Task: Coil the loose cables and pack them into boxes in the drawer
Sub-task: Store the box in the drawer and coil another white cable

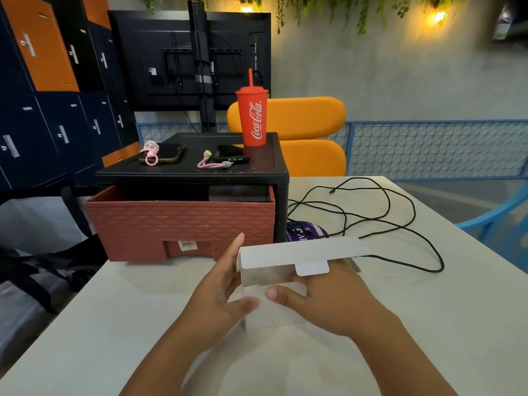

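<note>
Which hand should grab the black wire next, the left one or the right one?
Probably the right hand: the black cable lies loose on that side, passing just beyond it. The left hand could steady the open white box.

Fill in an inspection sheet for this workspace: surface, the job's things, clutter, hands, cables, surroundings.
Surface: white table, carrying everything listed below.
Job's things: white box, lid flap open; brick-patterned drawer pulled partly out of the black unit.
Clutter: red cup, phones and pink straps on top of the unit; purple lanyard beside it.
Hands: left hand and right hand both hold the box.
Cables: black cable sprawled loose on the table, uncoiled.
Surroundings: orange chair, lockers, monitor seen from behind, blue mesh railing.
</note>
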Tool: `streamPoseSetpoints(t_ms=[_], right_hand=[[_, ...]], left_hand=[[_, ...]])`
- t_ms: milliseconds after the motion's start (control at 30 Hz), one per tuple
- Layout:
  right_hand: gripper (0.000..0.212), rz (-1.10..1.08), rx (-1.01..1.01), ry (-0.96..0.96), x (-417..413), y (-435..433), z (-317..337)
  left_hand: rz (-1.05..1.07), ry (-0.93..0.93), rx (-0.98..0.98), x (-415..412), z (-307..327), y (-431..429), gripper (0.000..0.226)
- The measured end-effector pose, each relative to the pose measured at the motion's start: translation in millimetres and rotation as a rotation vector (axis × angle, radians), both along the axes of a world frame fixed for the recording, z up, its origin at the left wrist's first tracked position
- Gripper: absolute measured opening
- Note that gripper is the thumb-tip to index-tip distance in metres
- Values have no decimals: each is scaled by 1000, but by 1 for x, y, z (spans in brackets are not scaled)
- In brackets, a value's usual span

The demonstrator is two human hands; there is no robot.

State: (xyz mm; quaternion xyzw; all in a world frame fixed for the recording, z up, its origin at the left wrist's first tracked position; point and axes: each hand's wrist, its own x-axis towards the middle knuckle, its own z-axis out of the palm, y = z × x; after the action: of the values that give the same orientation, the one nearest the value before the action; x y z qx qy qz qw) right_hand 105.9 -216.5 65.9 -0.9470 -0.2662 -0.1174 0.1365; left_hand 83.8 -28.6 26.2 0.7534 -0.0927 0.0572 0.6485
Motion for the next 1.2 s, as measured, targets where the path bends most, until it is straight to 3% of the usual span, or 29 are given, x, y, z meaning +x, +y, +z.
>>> streamPoseSetpoints(t_ms=[167,300,400,467,567,667,1067,1200], right_hand=[[48,20,290,-23,6,-14,0],[19,-190,635,-118,15,-23,-8],[13,-326,846,-25,23,-27,-11],[6,-331,915,144,29,-27,-14],[33,-229,920,453,31,-16,-26],[55,-125,854,587,26,4,-40],[63,-77,533,297,26,41,-53],[68,0,568,377,26,48,-58]], left_hand=[[46,37,-47,4,1,7,88],[47,76,-85,6,-2,19,79],[33,91,-133,6,-2,23,67],[53,103,-181,7,-1,24,61],[138,101,-195,9,0,33,63],[261,68,-159,11,2,46,65],[594,-38,141,16,-2,60,80],[690,-78,215,19,-8,65,78]])
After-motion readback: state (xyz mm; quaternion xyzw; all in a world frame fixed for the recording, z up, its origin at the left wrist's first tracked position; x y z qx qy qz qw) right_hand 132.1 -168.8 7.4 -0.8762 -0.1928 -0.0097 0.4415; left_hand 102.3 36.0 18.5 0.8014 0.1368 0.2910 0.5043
